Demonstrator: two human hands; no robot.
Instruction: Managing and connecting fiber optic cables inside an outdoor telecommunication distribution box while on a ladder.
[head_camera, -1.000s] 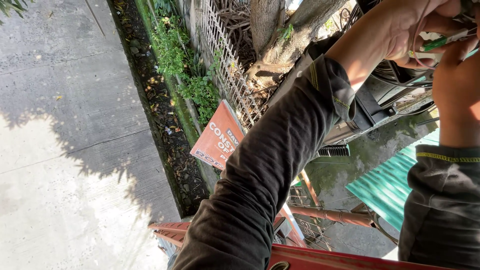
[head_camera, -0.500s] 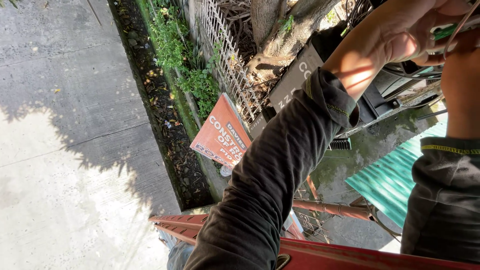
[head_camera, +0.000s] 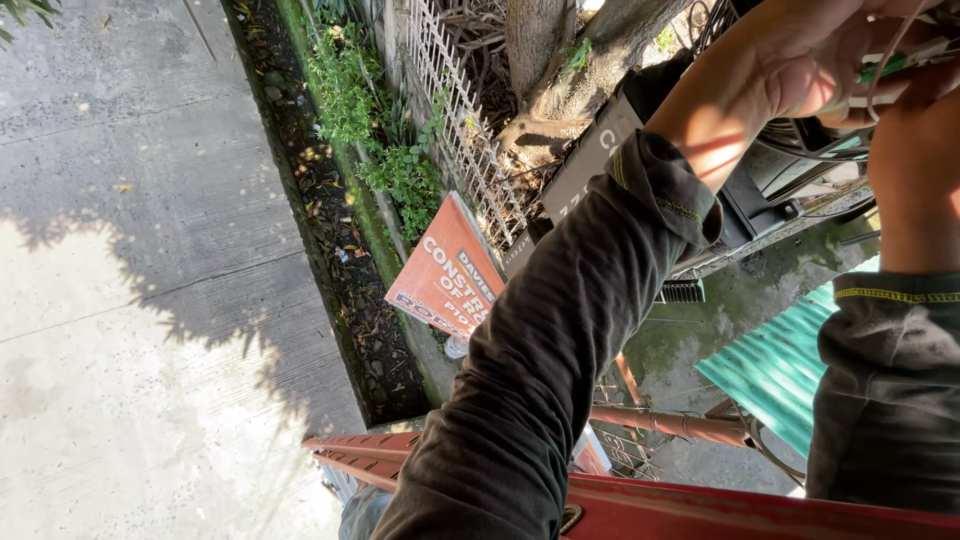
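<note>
Your dark grey sleeves (head_camera: 560, 340) carry yellow stitching at the cuffs. At three o'clock, corrugated teal-green roofing (head_camera: 775, 365). Six o'clock, a red ladder (head_camera: 700, 505). Dead centre, an orange sign (head_camera: 445, 275) with white lettering. At nine o'clock, pale grey concrete (head_camera: 120, 300) under dappled shadow.

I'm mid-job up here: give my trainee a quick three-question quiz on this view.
1. True or false: both hands meet at the top right corner of the view.
2. What colour is the slanted sign by the white fence? A) orange B) blue C) black
3. Fill in: the ladder rail along the bottom edge is ____.

Key
1. True: the left hand and right hand close around a green-tipped tool and thin wires.
2. A: the sign is orange, beside the fence.
3. Red: the ladder rail.
</note>
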